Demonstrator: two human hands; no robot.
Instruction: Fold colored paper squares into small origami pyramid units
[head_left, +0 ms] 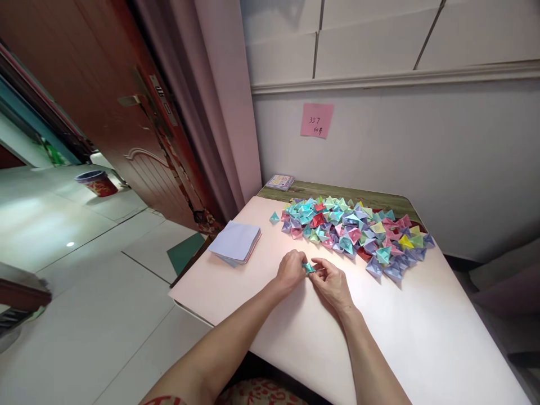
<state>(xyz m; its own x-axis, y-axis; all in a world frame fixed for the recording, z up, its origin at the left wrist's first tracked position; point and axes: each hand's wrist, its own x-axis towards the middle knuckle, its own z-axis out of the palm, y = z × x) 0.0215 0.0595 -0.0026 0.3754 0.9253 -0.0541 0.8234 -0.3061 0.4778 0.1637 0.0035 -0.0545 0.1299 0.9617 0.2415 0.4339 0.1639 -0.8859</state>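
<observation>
A small folded teal paper boat [309,268] is pinched between my two hands, just above the pale table top. My left hand [291,269] has its fingers closed on the boat's left end. My right hand [332,280] grips the other end between thumb and fingers. Parts of the boat are hidden behind my fingertips. Beyond my hands lies a wide heap of folded paper boats [346,244] in blue, teal, pink, red, yellow, green and lilac. One teal boat [274,217] sits apart at the heap's left end.
A stack of square paper sheets [235,242], lilac on top, lies at the table's left. Printed packs [280,181] rest in the far left corner. A pink note [316,120] sticks to the wall behind. The table [422,326] has its left edge beside an open door [105,84].
</observation>
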